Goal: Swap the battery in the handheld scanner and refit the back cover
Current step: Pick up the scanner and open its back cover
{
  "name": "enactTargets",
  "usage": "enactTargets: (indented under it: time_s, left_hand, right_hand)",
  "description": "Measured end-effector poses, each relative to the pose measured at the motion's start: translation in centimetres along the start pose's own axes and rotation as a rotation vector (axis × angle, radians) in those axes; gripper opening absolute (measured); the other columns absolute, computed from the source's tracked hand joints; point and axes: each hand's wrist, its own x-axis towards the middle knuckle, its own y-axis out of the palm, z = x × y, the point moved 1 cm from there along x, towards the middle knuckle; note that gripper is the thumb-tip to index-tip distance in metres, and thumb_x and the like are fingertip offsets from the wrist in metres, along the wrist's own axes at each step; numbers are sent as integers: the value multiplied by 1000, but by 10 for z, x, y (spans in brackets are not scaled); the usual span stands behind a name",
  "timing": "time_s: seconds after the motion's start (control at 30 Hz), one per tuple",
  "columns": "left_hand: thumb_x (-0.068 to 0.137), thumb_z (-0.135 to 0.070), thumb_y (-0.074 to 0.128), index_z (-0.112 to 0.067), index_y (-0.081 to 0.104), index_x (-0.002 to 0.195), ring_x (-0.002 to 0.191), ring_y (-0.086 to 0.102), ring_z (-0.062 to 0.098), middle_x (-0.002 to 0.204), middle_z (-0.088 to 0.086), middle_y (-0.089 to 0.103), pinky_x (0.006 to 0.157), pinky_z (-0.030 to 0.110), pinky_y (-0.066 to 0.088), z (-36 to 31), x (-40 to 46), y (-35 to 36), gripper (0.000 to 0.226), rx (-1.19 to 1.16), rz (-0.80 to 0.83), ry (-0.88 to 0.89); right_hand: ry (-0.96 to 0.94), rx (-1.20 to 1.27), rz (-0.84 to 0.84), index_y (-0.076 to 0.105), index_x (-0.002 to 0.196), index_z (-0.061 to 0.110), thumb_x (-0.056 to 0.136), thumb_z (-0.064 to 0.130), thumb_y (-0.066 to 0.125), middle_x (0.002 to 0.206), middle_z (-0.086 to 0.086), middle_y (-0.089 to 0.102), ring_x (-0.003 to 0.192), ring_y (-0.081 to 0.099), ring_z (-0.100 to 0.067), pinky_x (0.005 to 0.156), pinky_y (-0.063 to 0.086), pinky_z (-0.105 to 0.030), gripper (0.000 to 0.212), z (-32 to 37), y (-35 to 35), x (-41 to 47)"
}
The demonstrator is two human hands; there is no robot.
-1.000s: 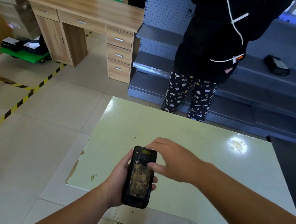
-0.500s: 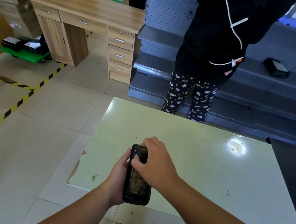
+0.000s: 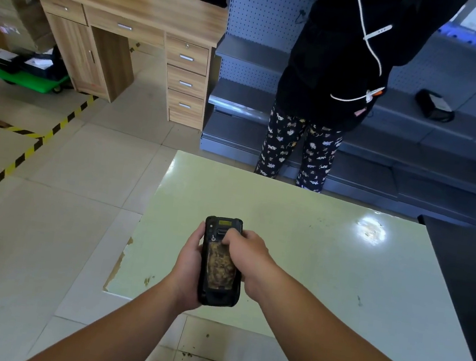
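Note:
I hold a black handheld scanner [image 3: 221, 264] back side up over the near left part of the pale green table [image 3: 327, 252]. Its back carries a worn, brownish mottled cover panel. My left hand [image 3: 189, 267] cradles the scanner from the left and underneath. My right hand [image 3: 246, 258] grips its right side, with fingertips pressed on the upper back near a small latch below a yellow label. Whether the cover is latched cannot be told.
A person in black top and patterned trousers [image 3: 301, 152] stands at the table's far edge. Grey shelving [image 3: 418, 137] with a black device [image 3: 434, 106] runs behind. A wooden desk [image 3: 126, 5] stands far left, with hazard tape [image 3: 21, 158] on the floor. A dark surface [image 3: 473, 272] adjoins the table's right.
My right hand came in from above the scanner, closed over its upper back, then slid to the right side with fingertips at the latch. The scanner stays in my left hand.

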Motion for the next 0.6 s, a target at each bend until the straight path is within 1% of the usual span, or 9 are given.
enactTargets:
  time_s: [0.07,0.17,0.23,0.3,0.33,0.4,0.43,0.5,0.6]
  left_hand:
    - [89,-73,48,-17,79,114,95,72,34,106,13,77,86,42,53,2,1,-1,69,6,-2,-7]
    - [90,-73,45,-19,78,117,98,71,34,109,13,77,87,42,52,5,1,-4,69,19,11,-5]
    - [91,-73,42,-20,77,120,101,71,33,113,12,77,88,42,52,6,1,-6,69,24,26,2]
    - [93,-71,41,-20,77,120,100,73,32,112,11,77,87,41,53,6,-1,-6,68,24,48,13]
    - [94,-70,41,-20,78,117,95,75,30,109,10,78,84,40,53,6,-2,-4,66,28,57,22]
    - [96,-68,39,-20,79,113,89,77,27,103,9,80,79,38,54,5,-3,-3,65,56,66,42]
    - [96,-68,39,-20,78,115,91,76,27,105,9,80,81,39,54,5,-2,-2,65,69,66,47]
    - [96,-70,39,-20,75,123,103,74,29,115,10,78,88,41,54,5,-1,-2,67,93,56,57]
    - [94,-73,39,-21,74,125,115,69,32,125,12,74,99,46,50,5,1,-3,70,108,66,49]
  right_hand:
    - [25,51,-12,62,114,17,92,22,52,113,-10,70,95,67,-27,76,54,-36,25,0,3,1]
    - [36,77,-26,62,115,17,93,21,52,113,-11,70,94,67,-27,70,52,-33,25,-5,6,1]
    - [46,89,-29,62,116,19,92,20,52,114,-11,71,103,68,-30,78,55,-37,26,-8,9,1]
    - [58,93,-32,64,115,21,91,21,50,114,-11,71,107,68,-32,92,58,-44,28,-9,12,0]
    - [68,112,-35,64,114,23,91,21,49,114,-10,72,107,68,-33,96,57,-49,28,-8,14,-1]
    - [95,164,-42,66,112,26,92,20,46,113,-10,73,105,69,-34,98,56,-53,29,-6,16,-2]
    - [105,183,-43,67,111,26,92,18,45,112,-10,74,105,70,-34,98,56,-53,30,-4,16,-3]
    - [106,217,-44,67,112,25,93,12,44,113,-12,73,105,69,-35,99,56,-54,32,-2,15,-5]
    - [108,266,-65,65,116,22,92,3,44,115,-14,71,107,67,-35,97,56,-51,37,-3,11,-4]
